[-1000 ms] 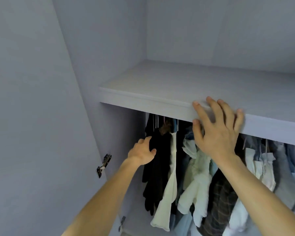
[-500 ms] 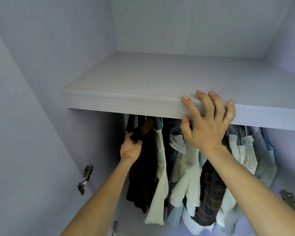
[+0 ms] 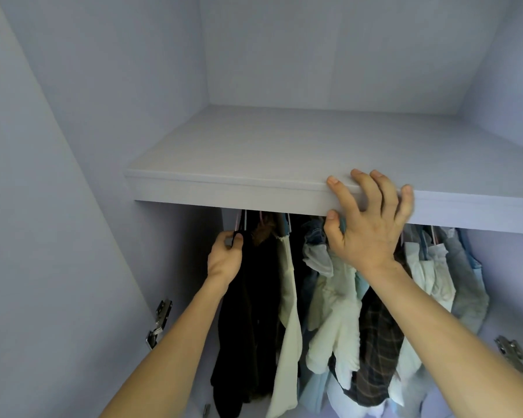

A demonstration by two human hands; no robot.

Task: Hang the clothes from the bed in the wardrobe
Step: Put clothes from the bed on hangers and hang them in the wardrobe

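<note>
Inside left hand (image 3: 225, 257), black garment (image 3: 248, 312).

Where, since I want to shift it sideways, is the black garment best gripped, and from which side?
Grip it at the very top, by the hanger just under the shelf, coming from the open left side, where the left hand pinches it now. Lower down, the black garment hangs limp and would probably only swing. The cream garment crowds its right.
</note>
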